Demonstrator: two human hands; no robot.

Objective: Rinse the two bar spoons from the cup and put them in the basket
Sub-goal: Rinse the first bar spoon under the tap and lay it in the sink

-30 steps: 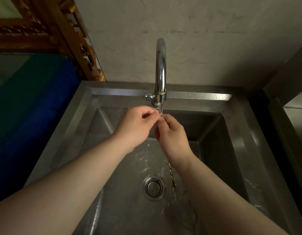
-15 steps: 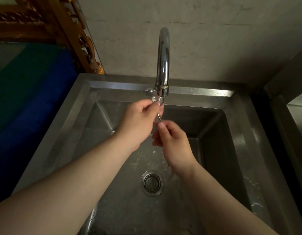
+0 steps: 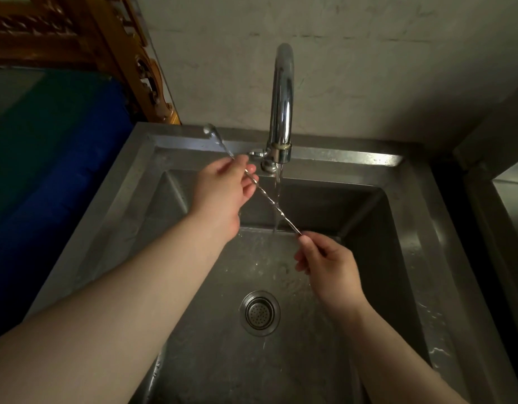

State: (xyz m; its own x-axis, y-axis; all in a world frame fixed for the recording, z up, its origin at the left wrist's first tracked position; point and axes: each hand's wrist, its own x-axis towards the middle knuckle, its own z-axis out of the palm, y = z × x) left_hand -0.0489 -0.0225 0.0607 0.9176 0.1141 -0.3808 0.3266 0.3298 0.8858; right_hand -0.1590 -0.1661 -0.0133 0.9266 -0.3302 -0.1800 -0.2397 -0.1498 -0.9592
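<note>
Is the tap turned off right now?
No, a stream of water runs from the faucet and crosses the bar spoon held between left hand and right hand.

A washing-up area, likely a bar or kitchen: a deep stainless steel sink with a round drain strainer, a tall chrome tap running water, set against a bare concrete wall.

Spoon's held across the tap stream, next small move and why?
Probably slide the twisted-stem metal bar spoon lengthwise through the water stream, left hand and right hand keeping their hold: water hits only mid-stem, and the bowl sits outside it.
</note>
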